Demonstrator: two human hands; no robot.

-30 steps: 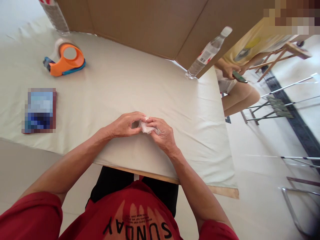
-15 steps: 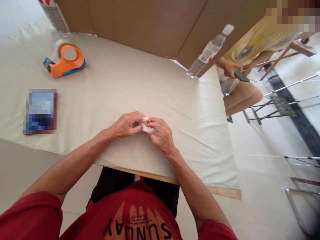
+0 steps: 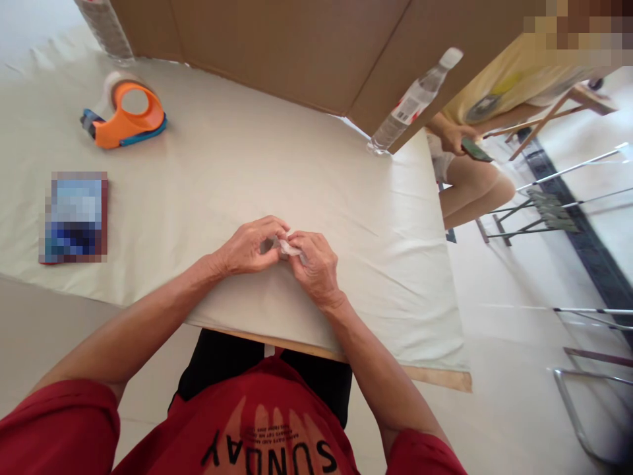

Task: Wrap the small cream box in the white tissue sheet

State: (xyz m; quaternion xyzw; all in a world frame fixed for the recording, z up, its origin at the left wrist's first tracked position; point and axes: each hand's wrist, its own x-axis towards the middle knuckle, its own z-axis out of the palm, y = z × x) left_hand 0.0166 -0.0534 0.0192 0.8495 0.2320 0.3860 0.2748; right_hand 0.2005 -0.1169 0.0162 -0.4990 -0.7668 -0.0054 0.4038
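A small crumpled piece of thin whitish material (image 3: 287,249) is pinched between my two hands, just above the tablecloth (image 3: 277,178) near the front edge. Whether it is tissue or plastic film, I cannot tell. My left hand (image 3: 250,247) has its thumb and fingers curled round into a ring, the tips closed on the piece's left end. The right end is in my right hand (image 3: 316,267), gripped between thumb and bent fingers, which cover part of it. Both hands are close together, fingertips almost touching.
An orange tape dispenser (image 3: 155,119) and a blurred-out flat object (image 3: 76,218) lie on the left. A brown cardboard panel (image 3: 277,46) stands at the back, with a clear bottle (image 3: 413,102) and another bottle (image 3: 111,33). At right sits a person (image 3: 475,181) holding a phone-like object.
My fingers have shifted slightly on the whitish piece, and less of it shows between them. The view has moved a little; the objects on the table have stayed put.
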